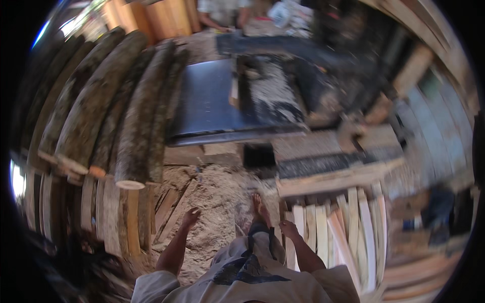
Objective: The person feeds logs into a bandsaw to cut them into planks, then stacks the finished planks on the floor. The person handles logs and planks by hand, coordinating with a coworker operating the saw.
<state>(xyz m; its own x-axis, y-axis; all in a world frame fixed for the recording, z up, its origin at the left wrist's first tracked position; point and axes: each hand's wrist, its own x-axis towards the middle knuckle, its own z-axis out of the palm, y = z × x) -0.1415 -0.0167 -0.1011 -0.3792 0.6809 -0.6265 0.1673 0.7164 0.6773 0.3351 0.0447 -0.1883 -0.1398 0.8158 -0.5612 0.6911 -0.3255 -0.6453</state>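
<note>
I see both hands empty and loosely open: left hand (191,217) over sawdust (217,202), right hand (289,230) just beside the stacked planks (328,232). A bare foot (260,208) steps toward the saw bench (237,101); splinters or offcuts could injure it. Blur hides detail.

A sawdust-covered floor (212,202) is seen at lower centre. Logs (126,111) are piled on it at the left, and sawn planks (328,227) are stacked at lower right.
</note>
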